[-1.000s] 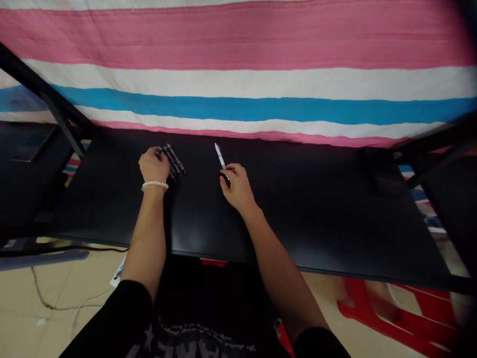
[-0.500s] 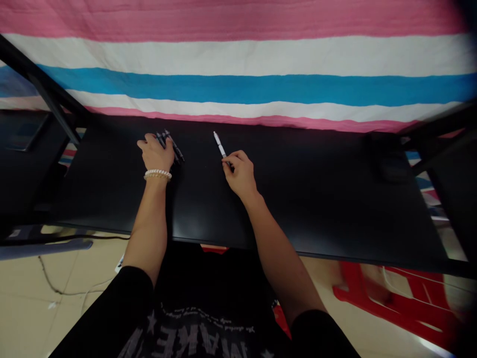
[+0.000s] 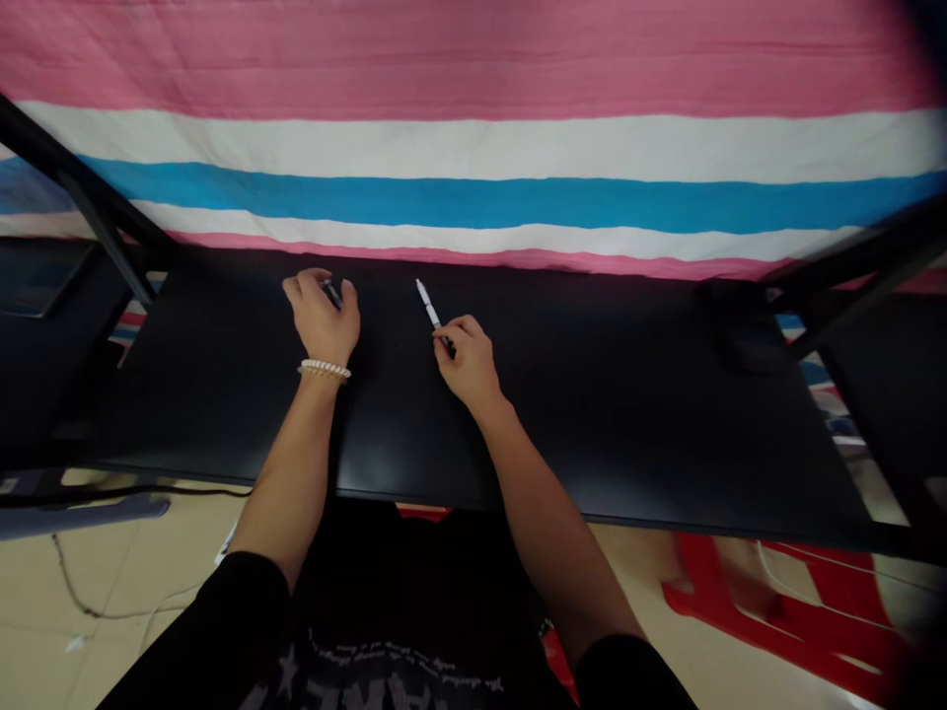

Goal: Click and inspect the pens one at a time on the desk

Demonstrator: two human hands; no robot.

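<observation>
My left hand [image 3: 323, 314] is curled over dark pens [image 3: 332, 293] on the left part of the black table [image 3: 628, 424]. Only the upper ends of these pens show between thumb and fingers; the rest is hidden under the palm. A beaded bracelet circles that wrist. My right hand [image 3: 468, 361] pinches a white pen [image 3: 427, 304] by its dark lower end, near the table's middle. The white pen slants up and left, its white end pointing away from me. A short stretch of black tabletop lies between the two hands.
A pink, white and blue striped cloth [image 3: 473, 202] hangs behind the table. Black metal braces stand at both sides. A dark object [image 3: 751, 325] sits at the table's right end. A red plastic stool [image 3: 769, 611] and cables are on the floor below.
The dark pens were fanned out to the right of my left hand; now they are gathered under it. My right hand keeps its pinch on the white pen. The camera view has shifted slightly.
</observation>
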